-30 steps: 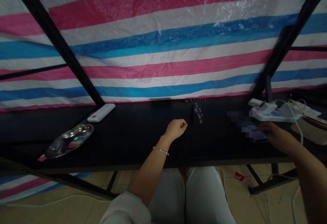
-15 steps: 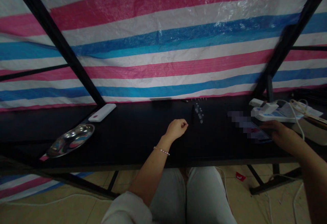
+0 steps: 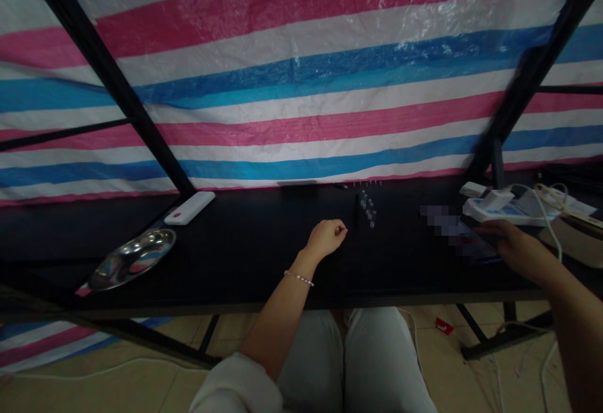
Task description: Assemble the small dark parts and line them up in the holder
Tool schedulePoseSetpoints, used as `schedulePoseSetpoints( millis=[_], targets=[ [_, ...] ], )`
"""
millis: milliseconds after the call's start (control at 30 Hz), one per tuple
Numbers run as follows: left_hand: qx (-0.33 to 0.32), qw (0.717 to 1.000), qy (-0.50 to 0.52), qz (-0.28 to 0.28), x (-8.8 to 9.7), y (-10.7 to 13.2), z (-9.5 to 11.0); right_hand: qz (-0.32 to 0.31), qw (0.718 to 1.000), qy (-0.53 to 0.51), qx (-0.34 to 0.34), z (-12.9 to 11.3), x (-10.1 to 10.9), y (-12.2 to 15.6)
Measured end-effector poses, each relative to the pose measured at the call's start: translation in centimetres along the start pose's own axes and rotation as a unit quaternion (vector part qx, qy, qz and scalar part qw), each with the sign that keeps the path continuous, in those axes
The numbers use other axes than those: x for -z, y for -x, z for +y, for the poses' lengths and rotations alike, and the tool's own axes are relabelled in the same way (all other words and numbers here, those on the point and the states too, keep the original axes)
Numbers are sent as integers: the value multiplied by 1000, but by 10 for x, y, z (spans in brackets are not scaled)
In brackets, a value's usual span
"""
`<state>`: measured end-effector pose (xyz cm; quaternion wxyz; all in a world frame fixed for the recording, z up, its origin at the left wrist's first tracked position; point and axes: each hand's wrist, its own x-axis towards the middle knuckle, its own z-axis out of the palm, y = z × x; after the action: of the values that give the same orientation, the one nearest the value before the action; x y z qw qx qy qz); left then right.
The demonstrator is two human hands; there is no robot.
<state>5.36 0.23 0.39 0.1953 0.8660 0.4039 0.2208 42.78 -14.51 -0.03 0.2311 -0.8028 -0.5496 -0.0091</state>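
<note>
My left hand (image 3: 325, 240) rests in a loose fist on the black tabletop (image 3: 226, 275), a beaded bracelet on its wrist. Just beyond its knuckles stands a thin black upright item (image 3: 357, 210), and beside that a small cluster of clear glass vials (image 3: 368, 209). My right hand (image 3: 511, 244) grips the near right edge of a smartphone (image 3: 473, 241), whose screen is pixelated and unreadable.
A white power bank (image 3: 190, 207) and a steel divided tray (image 3: 132, 259) lie at the left. A white device with cables (image 3: 511, 209) sits at the right. A striped tarp (image 3: 301, 99) and black frame bars (image 3: 103, 73) stand behind the table.
The view has drifted slightly, so the scene sits a little further right. Both hands remain in nearly the same places, and the phone stays in my right hand.
</note>
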Motion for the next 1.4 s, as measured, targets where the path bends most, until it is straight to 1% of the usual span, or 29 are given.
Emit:
schedulePoseSetpoints(
  millis=[67, 167, 233, 267, 333, 367, 433, 500, 600, 700, 767, 800, 867, 933, 1000, 1067, 1133, 1200, 1233, 1300, 1400],
  targets=[
    [0, 1000, -1, 2, -1, 0, -1, -3, 1000, -3, -7, -2, -1, -1],
    [1, 1000, -2, 4, -1, 0, -1, -6, 998, 9, -61, -6, -3, -2],
    [1, 1000, -4, 4, -1, 0, -1, -29, 994, 24, -99, -9, -8, -1],
    [2, 1000, -4, 4, 0, 0, 0, -46, 993, 28, -107, -9, -10, 0],
    [2, 1000, -4, 6, 0, 0, 0, -75, 991, 33, -104, -10, -16, 2],
    [2, 1000, -2, 6, 0, 0, 0, -79, 991, 39, -100, -10, -19, 3],
    [1, 1000, 5, 6, -1, 0, 0, -72, 991, 67, -85, -10, -25, 3],
    [0, 1000, 13, 7, -1, 0, 0, -54, 992, 100, -55, -13, -27, 4],
    [-6, 999, 29, 13, -1, -1, 1, -39, 991, 122, -24, -19, -26, 4],
    [-21, 997, 68, 14, -2, -1, 7, -46, 992, 110, -34, -25, -22, 6],
    [-23, 992, 123, 1, -6, -1, 17, -47, 993, 95, -51, -28, -18, 6],
    [-17, 987, 162, -16, -9, 0, 25, -49, 993, 83, -65, -29, -16, 6],
    [14, 964, 259, -62, -17, 0, 45, -57, 992, 43, -104, -34, -10, 4],
    [44, 933, 337, -115, -29, 0, 69, -72, 987, -22, -138, -41, -3, 3],
    [72, 896, 408, -156, -42, -2, 93, -86, 980, -93, -150, -50, 6, 4],
    [107, 850, 481, -184, -55, -7, 115, -112, 971, -152, -148, -60, 15, 8],
    [145, 804, 540, -201, -66, -12, 131, -140, 959, -199, -148, -68, 23, 15],
    [175, 772, 577, -204, -73, -16, 142, -153, 947, -239, -147, -75, 28, 24],
    [180, 760, 589, -206, -76, -17, 145, -160, 943, -254, -146, -78, 30, 28],
    [174, 747, 606, -211, -80, -17, 149, -171, 939, -271, -128, -83, 32, 35],
    [156, 741, 624, -192, -80, -12, 151, -160, 947, -269, -74, -95, 35, 44]
  ],
)
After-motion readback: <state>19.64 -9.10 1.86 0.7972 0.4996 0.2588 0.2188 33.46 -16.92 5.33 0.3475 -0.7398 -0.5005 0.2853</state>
